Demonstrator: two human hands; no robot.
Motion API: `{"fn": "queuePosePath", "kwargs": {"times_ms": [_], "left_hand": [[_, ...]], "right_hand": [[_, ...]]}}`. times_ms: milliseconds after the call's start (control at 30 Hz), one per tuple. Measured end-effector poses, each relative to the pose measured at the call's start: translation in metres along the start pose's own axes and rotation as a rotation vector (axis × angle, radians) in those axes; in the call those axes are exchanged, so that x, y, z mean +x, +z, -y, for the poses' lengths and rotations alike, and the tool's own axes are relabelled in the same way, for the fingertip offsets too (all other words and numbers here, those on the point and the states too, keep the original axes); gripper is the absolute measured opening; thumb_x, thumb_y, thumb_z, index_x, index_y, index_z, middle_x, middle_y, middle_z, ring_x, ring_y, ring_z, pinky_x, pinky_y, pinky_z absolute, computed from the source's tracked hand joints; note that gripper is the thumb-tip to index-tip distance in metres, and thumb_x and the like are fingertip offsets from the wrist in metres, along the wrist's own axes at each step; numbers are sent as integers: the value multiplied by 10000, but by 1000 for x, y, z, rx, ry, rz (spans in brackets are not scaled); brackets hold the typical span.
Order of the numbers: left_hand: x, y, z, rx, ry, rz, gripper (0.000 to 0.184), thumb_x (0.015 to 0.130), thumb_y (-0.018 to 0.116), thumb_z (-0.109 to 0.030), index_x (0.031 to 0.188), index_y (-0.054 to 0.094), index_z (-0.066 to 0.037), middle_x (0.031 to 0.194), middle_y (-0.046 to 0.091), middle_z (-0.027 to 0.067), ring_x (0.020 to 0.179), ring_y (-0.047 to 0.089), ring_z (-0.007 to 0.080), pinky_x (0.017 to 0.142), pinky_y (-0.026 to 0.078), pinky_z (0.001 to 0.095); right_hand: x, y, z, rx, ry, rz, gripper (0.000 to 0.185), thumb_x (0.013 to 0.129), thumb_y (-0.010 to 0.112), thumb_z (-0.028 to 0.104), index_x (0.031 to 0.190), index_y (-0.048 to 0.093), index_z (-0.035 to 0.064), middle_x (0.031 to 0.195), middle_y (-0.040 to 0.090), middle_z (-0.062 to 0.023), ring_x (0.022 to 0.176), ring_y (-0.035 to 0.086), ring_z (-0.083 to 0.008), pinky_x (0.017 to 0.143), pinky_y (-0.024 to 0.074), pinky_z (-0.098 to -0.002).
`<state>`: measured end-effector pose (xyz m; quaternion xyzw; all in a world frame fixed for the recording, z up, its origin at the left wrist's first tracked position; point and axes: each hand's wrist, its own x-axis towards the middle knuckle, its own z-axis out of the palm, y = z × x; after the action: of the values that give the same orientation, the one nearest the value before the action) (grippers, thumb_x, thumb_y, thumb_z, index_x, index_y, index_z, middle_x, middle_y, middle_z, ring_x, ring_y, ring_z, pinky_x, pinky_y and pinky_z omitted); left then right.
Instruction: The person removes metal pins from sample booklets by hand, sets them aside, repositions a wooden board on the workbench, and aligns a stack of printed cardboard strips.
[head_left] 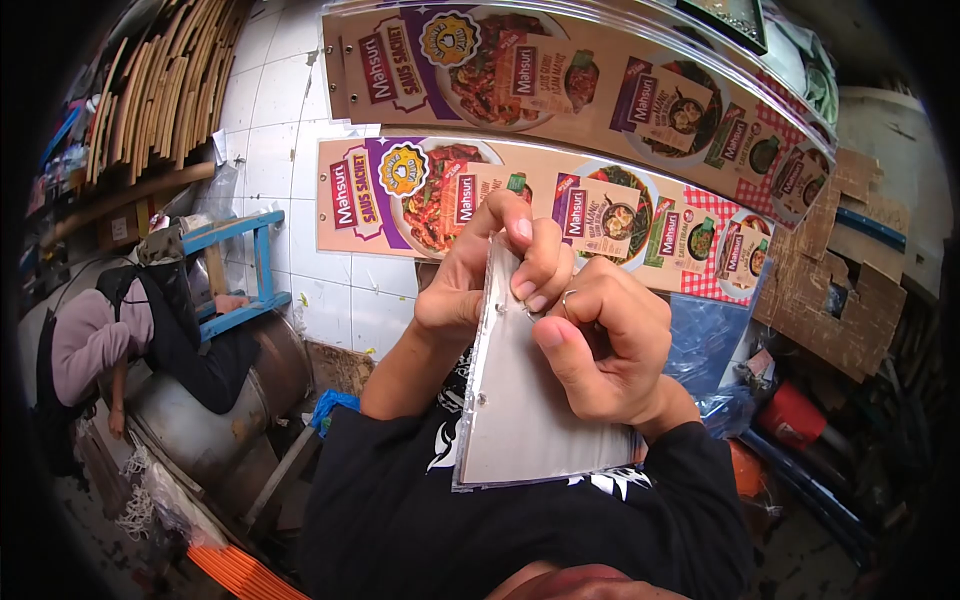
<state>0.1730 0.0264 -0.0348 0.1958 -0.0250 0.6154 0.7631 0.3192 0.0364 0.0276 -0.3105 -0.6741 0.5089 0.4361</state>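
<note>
A grey board (pixel 550 420) in a clear plastic sleeve is tilted up in front of my chest, with small metal eyelets along its left edge. My left hand (pixel 490 265) is closed around its upper left edge, thumb on one side and fingers curled over the top. Beside it, my right hand (pixel 610 345) is closed in a pinch near the upper eyelet (pixel 501 308), on a small bit of shiny metal wire (pixel 530 309) that is partly hidden. A thin metal loop (pixel 567 298) shows at my right index finger; whether it is worn or held I cannot tell.
Printed Mahsuri sauce signs (pixel 345 235) lie ahead, near a stack of plastic-covered ones (pixel 590 125). A person (pixel 95 335) sits at left by a metal drum (pixel 205 390) and a blue frame (pixel 262 260). Wooden strips (pixel 160 90) stand behind; cardboard (pixel 850 310) is at right.
</note>
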Motion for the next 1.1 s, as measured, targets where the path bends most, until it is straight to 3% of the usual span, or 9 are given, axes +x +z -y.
{"fn": "queuePosePath", "kwargs": {"times_ms": [433,1100], "left_hand": [[1,1,-1,85,0,12,454,853,733,-246,1162,437,-96,853,453,34,803,478,142,721,396,262],[-1,8,-5,111,-36,-44,485,838,752,-266,1162,431,-104,864,455,25,819,462,122,728,363,237]], "right_hand": [[4,2,-1,22,-84,-32,125,809,737,29,808,617,-6,693,597,-68,606,554,-170,558,434,-266],[6,1,5,4,-36,6,106,795,735,25,794,634,-7,715,598,-83,618,579,-180,565,452,-275]]}}
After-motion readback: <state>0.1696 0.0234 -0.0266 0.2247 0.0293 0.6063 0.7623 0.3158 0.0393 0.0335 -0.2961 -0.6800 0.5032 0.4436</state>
